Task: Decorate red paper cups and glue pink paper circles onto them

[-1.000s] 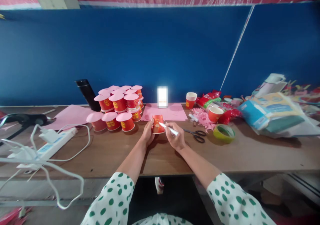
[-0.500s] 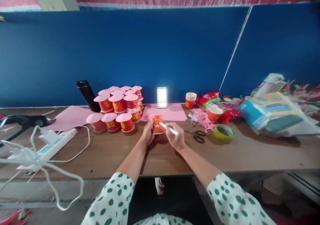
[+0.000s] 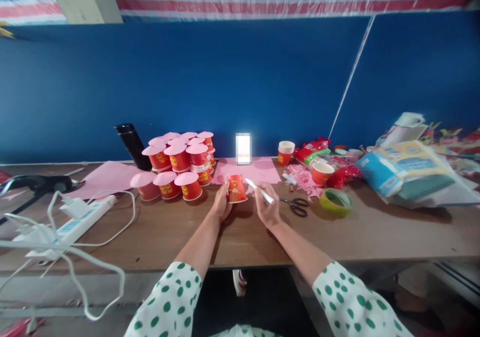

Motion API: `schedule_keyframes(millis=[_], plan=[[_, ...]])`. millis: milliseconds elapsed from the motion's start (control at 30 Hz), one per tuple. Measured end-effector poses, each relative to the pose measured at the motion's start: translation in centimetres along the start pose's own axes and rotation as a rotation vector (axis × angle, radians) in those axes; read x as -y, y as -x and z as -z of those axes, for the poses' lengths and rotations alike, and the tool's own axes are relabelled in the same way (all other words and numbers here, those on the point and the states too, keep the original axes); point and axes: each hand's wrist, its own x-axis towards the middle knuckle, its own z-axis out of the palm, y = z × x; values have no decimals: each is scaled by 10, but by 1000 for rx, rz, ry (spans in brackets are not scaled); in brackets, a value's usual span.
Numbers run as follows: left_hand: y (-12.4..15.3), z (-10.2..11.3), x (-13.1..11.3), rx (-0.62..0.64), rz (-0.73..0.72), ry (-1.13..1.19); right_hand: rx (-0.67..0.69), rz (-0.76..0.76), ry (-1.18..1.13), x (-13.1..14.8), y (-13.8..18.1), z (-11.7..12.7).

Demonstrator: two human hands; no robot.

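Observation:
My left hand (image 3: pixel 222 201) is closed on a red paper cup (image 3: pixel 237 189), which it holds upside down with the rim toward me. Between the fingers of my right hand (image 3: pixel 268 207) is a white pen-like tube (image 3: pixel 260 191), its tip pointing up and left, a little apart from the cup. Left of the hands stand several upturned red cups (image 3: pixel 179 159) with pink paper discs on them, some stacked two high. Behind the held cup lies a pink paper sheet (image 3: pixel 258 171).
Black-handled scissors (image 3: pixel 298 207), yellow-green tape (image 3: pixel 336 202), stacked cups (image 3: pixel 286 153), one loose cup (image 3: pixel 322 171) and pink scraps (image 3: pixel 304 178) are to the right. Farther right lies a tissue pack (image 3: pixel 395 172). At left are a white power strip (image 3: pixel 77 227) with cables and a black bottle (image 3: pixel 133 147).
My right hand has drawn the white tube back to the right, so its tip has come away from the cup. My left hand still holds the cup in nearly the same place.

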Motion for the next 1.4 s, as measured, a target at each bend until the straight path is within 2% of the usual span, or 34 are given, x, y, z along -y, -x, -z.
schedule_keyframes(millis=[233,433,867,1133,1400], plan=[[-2,4,1,-29,-12,-4,147,137,194,-9,3,-8],[-1,1,-1,-15,-25,-4,216,161,205,-10,4,-8],[-1,0,0,-27,-29,28,173,38,208,-17,1,-8],[1,-3,-2,-17,-29,1,128,4,112,-26,0,-12],[0,0,-1,-26,-26,-6,144,-24,53,-26,-2,-11]])
